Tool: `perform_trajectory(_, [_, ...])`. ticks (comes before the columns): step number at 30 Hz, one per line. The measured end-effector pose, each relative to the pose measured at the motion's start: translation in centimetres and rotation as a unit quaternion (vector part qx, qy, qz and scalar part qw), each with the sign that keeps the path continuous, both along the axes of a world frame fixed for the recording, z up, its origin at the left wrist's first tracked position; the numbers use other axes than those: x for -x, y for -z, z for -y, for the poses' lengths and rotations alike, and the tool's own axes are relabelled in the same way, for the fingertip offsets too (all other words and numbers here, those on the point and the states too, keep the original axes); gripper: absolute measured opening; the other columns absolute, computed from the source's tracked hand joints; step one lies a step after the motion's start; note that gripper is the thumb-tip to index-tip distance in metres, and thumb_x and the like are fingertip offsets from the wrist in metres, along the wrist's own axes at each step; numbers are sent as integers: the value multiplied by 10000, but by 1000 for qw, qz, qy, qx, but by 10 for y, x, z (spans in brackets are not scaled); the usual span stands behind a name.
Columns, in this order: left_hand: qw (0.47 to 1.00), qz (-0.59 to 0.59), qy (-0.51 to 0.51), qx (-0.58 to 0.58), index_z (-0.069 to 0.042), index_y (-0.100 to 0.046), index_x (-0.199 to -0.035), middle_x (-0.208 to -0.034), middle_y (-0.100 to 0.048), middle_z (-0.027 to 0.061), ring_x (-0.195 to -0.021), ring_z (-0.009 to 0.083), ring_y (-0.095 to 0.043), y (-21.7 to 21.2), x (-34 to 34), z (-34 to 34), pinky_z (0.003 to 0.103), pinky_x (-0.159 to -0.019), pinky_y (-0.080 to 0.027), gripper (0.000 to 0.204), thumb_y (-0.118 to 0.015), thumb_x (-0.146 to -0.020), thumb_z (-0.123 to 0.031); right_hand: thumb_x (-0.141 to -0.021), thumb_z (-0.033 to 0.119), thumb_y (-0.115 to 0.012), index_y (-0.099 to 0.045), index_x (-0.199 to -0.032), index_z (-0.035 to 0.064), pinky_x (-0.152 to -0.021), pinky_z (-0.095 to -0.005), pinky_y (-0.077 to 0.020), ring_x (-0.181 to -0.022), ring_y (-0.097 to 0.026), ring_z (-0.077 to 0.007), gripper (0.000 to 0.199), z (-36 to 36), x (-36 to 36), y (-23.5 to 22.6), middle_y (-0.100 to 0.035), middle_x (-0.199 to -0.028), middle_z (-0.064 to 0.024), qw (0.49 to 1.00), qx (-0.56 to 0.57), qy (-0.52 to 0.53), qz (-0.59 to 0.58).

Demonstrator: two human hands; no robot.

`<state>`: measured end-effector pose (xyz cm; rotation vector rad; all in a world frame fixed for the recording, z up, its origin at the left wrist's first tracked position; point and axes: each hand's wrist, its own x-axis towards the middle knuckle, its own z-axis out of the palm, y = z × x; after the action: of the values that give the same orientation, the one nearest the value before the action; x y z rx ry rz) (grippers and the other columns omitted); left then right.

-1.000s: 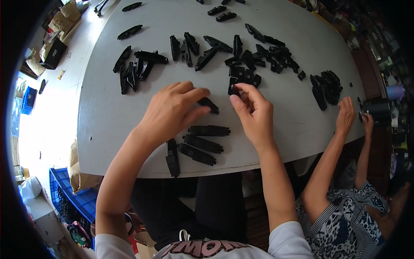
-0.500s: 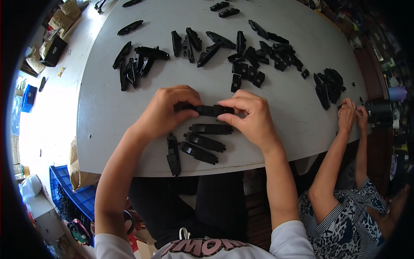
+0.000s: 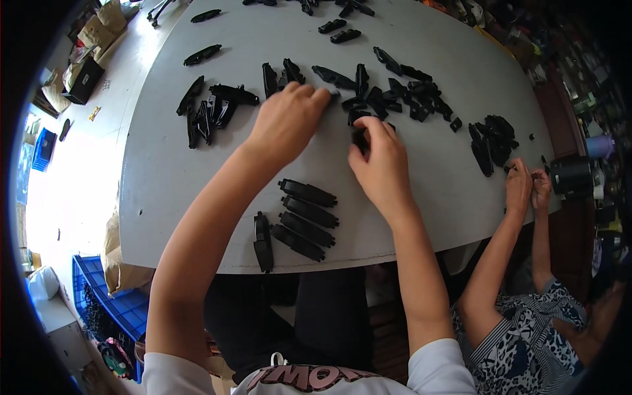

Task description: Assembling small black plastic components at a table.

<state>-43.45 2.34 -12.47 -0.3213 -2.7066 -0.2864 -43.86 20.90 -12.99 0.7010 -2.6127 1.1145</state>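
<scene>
Both hands, left hand and right hand, reach among black plastic parts.

Bare table lies left of hands; black parts crowd beyond.

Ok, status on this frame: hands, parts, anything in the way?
Left hand palm down, reaching into the scattered black parts. Right hand pinching a small black piece. Finished row at the table edge. Co-worker's hands well aside, nothing blocking.
</scene>
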Motion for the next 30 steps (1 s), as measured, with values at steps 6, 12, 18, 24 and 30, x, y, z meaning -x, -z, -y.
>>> perform_trajectory(6, [971, 49, 166, -163, -44, -589, -1026, -920, -608, 113, -928, 317, -582, 1, -53, 5, 408, -743, -503, 269, -693, -778, -45, -783, 0, -723, -682, -1053, 5, -758, -297, -507, -841, -631, -207, 273, -13, -4, 6, -643, -955, -107, 933, 279, -121, 192])
perform_trajectory(12, [925, 129, 127, -334, -5, -612, -1006, -936, -629, 122, -877, 315, -615, 6, -68, 12, 367, -757, -515, 281, -702, -743, 38, -730, -9, -757, -701, -1000, -10, -743, -300, -493, -847, -623, -217, 276, -11, -19, -2, -648, -918, -103, 981, 102, -162, 38])
perform_trajectory(18, [892, 180, 116, -398, 22, -668, -961, -955, -655, 120, -835, 282, -652, 5, -67, 18, 347, -763, -530, 270, -725, -702, 71, -683, -17, -784, -696, -986, -17, -716, -309, -493, -818, -614, -232, 316, -26, -14, -5, -643, -873, -96, 987, 22, -158, 6])
perform_trajectory(24, [897, 180, 148, -375, 15, -711, -922, -991, -674, 113, -840, 216, -666, 8, -68, 15, 288, -759, -533, 273, -715, -674, 130, -647, -20, -804, -703, -925, -12, -689, -316, -497, -779, -615, -236, 297, -17, -24, 4, -647, -851, -94, 975, 81, -205, 15])
perform_trajectory(30, [894, 191, 141, -381, 9, -705, -929, -977, -675, 112, -845, 222, -662, 6, -69, 15, 290, -751, -531, 288, -725, -661, 114, -636, -14, -807, -708, -896, -6, -702, -317, -507, -787, -626, -248, 279, -31, -27, 1, -656, -851, -102, 980, 74, -177, 52])
